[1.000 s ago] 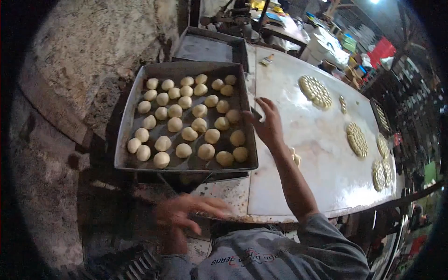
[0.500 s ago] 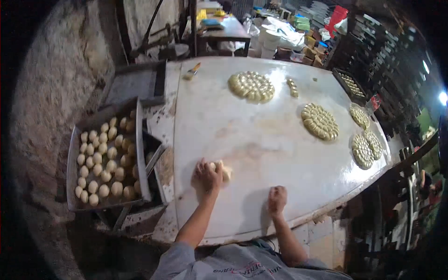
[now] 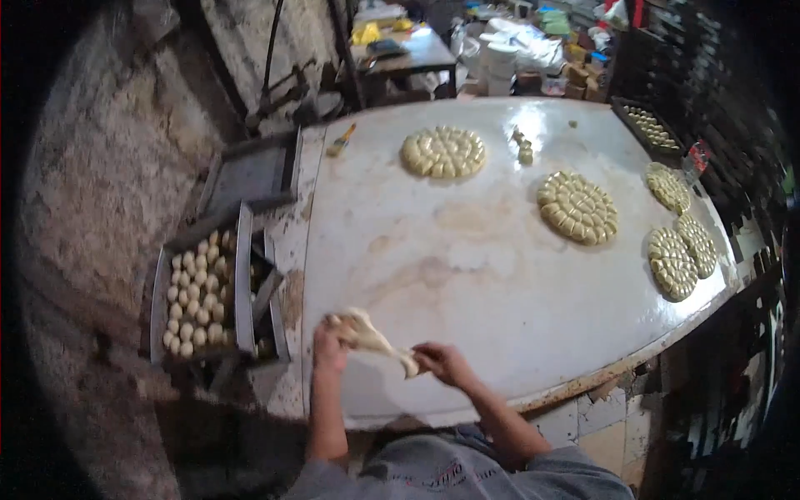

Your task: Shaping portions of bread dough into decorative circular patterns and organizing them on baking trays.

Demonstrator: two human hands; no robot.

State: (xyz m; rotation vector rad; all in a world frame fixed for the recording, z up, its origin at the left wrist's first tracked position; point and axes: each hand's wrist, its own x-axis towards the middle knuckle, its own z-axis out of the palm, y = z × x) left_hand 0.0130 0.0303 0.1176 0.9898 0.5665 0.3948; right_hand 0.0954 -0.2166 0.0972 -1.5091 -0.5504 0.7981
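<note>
A pale piece of dough (image 3: 367, 336) is stretched between my two hands above the near left part of the white table (image 3: 467, 275). My left hand (image 3: 332, 343) grips its thicker, bunched end. The narrow end is pinched by my right hand (image 3: 442, 364), to the right and a little lower. Both hands are closed on the dough. On the table beyond lie round slabs of dough scored into pieces, one at the far side (image 3: 443, 152) and another to the right of the middle (image 3: 577, 207).
Left of the table, a metal tray (image 3: 244, 283) holds many dough balls, with a flat dark tray (image 3: 250, 175) behind it. A brush (image 3: 342, 140) lies near the far left corner. More scored slabs (image 3: 673, 263) and a tray of pieces (image 3: 648, 127) sit along the right edge.
My right hand has moved left from the bare table and taken hold of the dough. The lump under my left hand is now lifted and pulled out long. The view has shifted slightly.
</note>
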